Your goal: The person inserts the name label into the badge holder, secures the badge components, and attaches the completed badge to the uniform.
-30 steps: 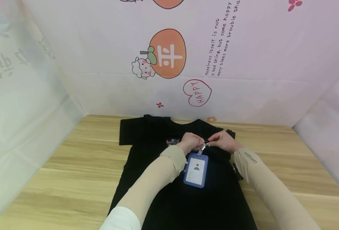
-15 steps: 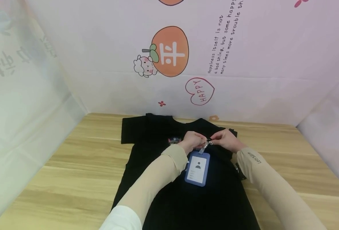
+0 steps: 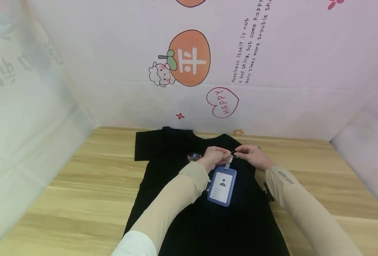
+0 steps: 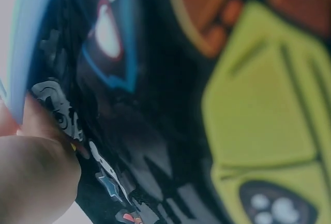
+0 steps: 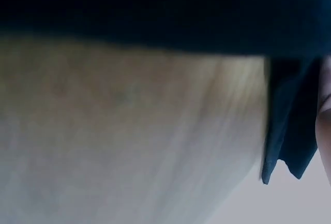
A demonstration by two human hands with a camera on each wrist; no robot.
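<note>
A black T-shirt lies spread on the table with its neckline toward the back wall. On its chest, a blue badge holder with a white card hangs from a strap and metal clip. My left hand pinches the clip at its upper end. Close beside it, my right hand pinches dark cloth of the shirt, fingertips right at the clip's small metal end. The left wrist view shows the thumb beside the printed shirt front; in the right wrist view only a bit of finger shows.
The wooden table extends on both sides of the shirt. White printed cloth walls enclose the back and sides. A small dark item lies at the shirt's right edge, beside the right cuff.
The badge holder has shifted slightly right and up. My right fingertips have risen a little, and the shirt's right sleeve shows less behind the hand. Both hands stay together at the clip.
</note>
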